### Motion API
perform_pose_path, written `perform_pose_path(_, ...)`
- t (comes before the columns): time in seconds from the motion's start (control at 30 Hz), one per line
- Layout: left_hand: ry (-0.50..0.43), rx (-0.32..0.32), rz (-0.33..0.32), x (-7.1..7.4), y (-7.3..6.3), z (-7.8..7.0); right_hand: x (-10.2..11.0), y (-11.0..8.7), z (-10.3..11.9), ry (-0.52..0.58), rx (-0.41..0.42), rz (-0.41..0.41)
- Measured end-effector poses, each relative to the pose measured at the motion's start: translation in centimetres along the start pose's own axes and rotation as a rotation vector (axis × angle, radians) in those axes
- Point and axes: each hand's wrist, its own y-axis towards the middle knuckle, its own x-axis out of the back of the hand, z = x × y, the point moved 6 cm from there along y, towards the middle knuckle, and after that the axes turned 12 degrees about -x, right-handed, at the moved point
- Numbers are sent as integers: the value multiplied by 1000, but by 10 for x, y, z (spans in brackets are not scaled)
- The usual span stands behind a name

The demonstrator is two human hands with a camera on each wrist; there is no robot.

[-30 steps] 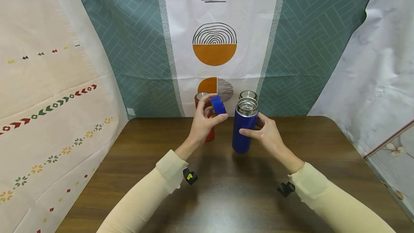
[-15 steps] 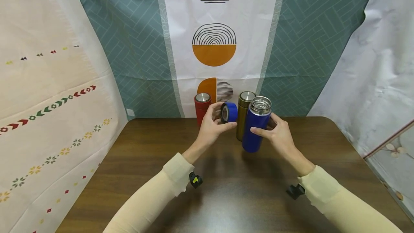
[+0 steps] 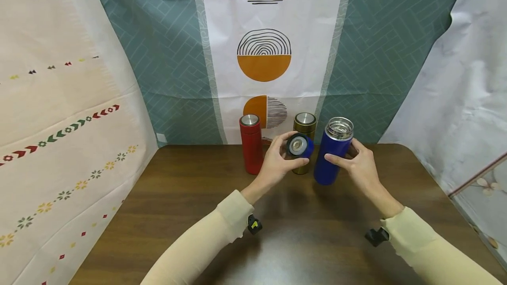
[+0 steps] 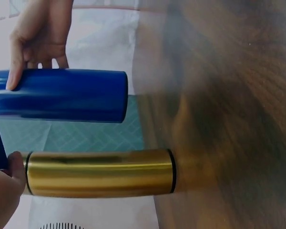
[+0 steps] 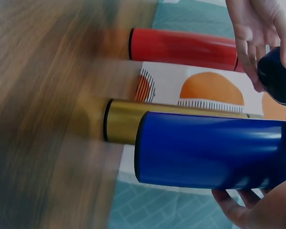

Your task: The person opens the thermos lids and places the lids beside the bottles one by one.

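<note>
In the head view my left hand (image 3: 275, 157) pinches a blue cap (image 3: 308, 147) between thumb and fingers, its hollow underside turned partly upward. My right hand (image 3: 362, 168) grips an uncapped blue thermos bottle (image 3: 330, 157) round its side; the steel mouth is bare and the body leans slightly right. Both wrist views show this bottle (image 5: 209, 150) held up off the table. Cap and bottle are apart, with the cap to the left. Behind the cap stands a capped gold thermos bottle (image 4: 100, 174), partly covered by it in the head view.
A capped red thermos bottle (image 3: 251, 148) stands upright near the back of the brown wooden table (image 3: 293, 236), left of the gold one. A patterned cloth (image 3: 170, 78) hangs right behind the table's far edge. Fabric also hangs at both sides.
Both hands have moved right, carrying the blue cap and the blue bottle. The cap's underside has turned into view. The red and gold bottles, formerly partly covered, now show more.
</note>
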Motion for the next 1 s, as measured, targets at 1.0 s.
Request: perform_pose_path(1.0, 131, 206, -13, -97, 6, 63, 75, 34, -54, -130, -197, -233)
